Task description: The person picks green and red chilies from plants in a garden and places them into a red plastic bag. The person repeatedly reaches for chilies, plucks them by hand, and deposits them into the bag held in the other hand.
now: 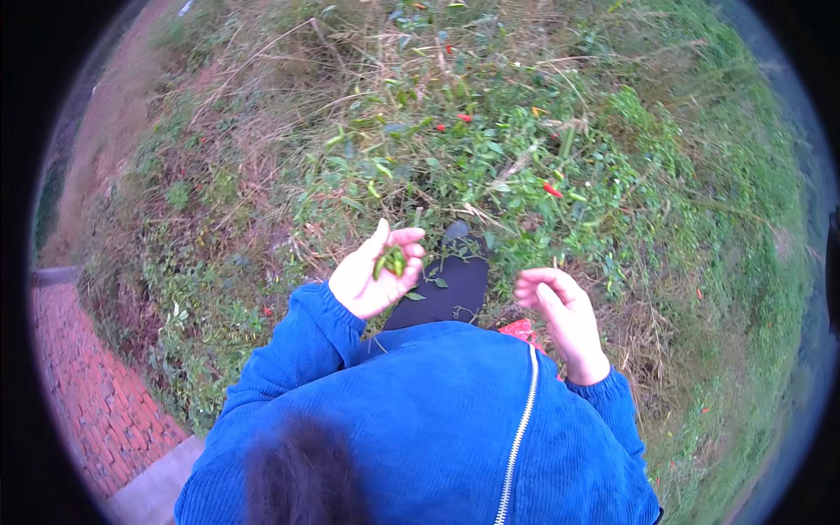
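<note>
My left hand [372,276] is cupped, palm up, around several small green chili peppers [391,262]. To its right, my right hand [564,317] hangs above the plants with its fingers loosely bent and the thumb a little apart. I see nothing between those fingers, though the fingertips are slightly blurred. Ahead of both hands grow chili plants [490,162] with green and red fruit. One red chili pepper [552,190] shows beyond my right hand, another red chili [465,118] farther off.
My dark trouser leg [451,293] lies between the hands, with thin stems across it. A red printed package [522,332] partly shows beside my blue jacket [420,385]. Dry grass [324,52] tangles among the plants. Red brick paving [96,385] with a grey kerb [162,481] lies at left.
</note>
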{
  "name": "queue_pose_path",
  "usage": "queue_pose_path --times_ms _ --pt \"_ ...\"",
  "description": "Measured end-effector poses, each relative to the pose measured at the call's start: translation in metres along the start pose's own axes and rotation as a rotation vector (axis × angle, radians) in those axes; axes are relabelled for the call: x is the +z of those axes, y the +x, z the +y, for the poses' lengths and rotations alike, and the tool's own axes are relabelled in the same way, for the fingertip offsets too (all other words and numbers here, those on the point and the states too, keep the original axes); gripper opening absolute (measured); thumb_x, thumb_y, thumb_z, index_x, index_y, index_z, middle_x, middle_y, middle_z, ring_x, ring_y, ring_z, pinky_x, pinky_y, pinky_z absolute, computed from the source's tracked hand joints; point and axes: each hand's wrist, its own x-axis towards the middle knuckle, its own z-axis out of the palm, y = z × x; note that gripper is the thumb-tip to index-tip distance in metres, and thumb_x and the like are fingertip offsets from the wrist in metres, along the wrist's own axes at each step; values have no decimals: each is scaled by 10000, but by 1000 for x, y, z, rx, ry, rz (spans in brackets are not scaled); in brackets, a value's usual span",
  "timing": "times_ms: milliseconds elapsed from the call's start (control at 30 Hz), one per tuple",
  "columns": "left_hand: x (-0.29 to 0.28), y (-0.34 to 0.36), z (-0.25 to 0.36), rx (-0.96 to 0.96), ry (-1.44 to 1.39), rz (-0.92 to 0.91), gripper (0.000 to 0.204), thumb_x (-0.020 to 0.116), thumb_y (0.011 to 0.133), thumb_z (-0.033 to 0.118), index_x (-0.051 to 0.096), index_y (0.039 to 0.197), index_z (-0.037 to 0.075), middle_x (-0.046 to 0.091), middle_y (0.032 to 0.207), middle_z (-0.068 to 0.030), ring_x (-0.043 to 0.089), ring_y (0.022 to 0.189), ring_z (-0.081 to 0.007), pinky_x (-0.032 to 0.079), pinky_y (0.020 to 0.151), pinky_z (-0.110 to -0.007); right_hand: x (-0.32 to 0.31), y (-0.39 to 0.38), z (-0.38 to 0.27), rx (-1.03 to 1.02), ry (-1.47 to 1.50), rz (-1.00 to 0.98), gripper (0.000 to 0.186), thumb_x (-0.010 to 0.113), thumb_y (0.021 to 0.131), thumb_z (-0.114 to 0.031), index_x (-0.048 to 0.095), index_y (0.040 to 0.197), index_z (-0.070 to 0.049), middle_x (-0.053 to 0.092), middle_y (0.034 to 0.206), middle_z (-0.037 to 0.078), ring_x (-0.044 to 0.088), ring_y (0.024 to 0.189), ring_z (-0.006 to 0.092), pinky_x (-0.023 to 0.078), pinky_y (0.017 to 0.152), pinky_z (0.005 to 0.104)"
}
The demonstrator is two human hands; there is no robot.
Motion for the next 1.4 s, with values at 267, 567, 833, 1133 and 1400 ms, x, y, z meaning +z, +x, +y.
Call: queue_pose_path --times_ms 267,567,833,1133,1400 --pt "93 62 -92 -336 152 -123 562 288 996 452 526 1208 -11 586 1026 -101 580 957 -216 498 895 -355 5 -35 14 -115 698 79 574 363 988 -437 358 1357 3 424 1360 120 397 1260 221 317 1074 364" --pt "114 95 -226 -130 935 -261 586 194 1015 445 428 1363 35 402 1420 -53 260 1354 -166 175 1119 -346 -27 -60 61 -443 1256 497 454 431 973 -413 470 1312 -114 486 1330 77 431 1230 228 329 1056 407" --pt "133 76 -240 -498 962 -464 644 241 1001 468 288 1416 -22 337 1451 -107 266 1366 -196 164 1135 -339 -47 -118 113 -461 1567 377 271 504 945 -287 599 1103 -88 595 1105 73 526 1053 244 448 944 433" --pt "134 78 -170 -753 1046 -309 386 447 969 205 486 1277 -25 591 1186 -118 554 1094 -189 415 977 -314 -76 -232 248 -356 1821 1186 83 593 870 -86 575 919 -22 580 899 92 584 811 210 534 790 380" --pt "67 62 -81 -527 1465 -218 351 436 973 191 543 1241 -8 616 1154 -99 571 1044 -154 419 954 -297 -117 -275 383 146 825 1606 426 529 909 -289 453 1259 -59 508 1227 111 448 1192 263 340 1008 535"
